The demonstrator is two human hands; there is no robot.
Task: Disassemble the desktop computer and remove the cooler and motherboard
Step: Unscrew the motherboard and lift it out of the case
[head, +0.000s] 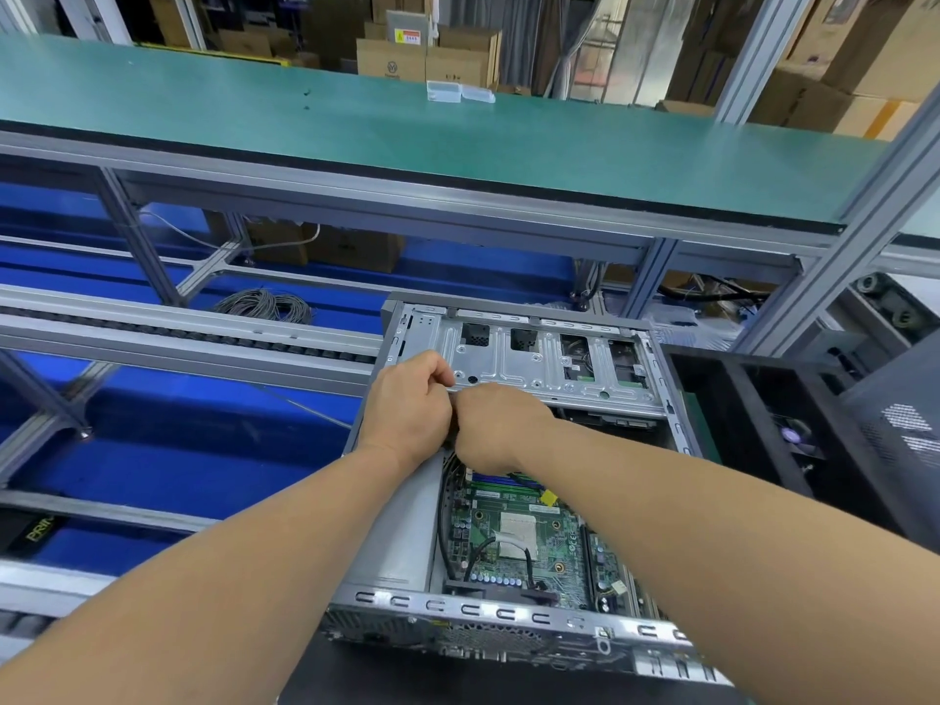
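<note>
The desktop computer lay open on its side at the near centre of the bench, its green motherboard exposed in the near half of the case. Both hands met at the left edge of the chassis, just where the silver drive cage ended. The left hand was curled tight, knuckles up, and the right hand was curled too, pressed right against it. Something dark showed between the two fists, possibly a cable or connector, but the fingers hid it, so what either hand gripped could not be told. The motherboard sat directly nearer than the hands, below the right wrist, with a bare square socket area at its middle and black cables running along its left side up towards the fists. The drive cage spanned the far half of the case, just beyond the knuckles. Farther off, a green shelf crossed the scene, with clear plastic boxes on its far edge. A dark case panel stood to the right.
</note>
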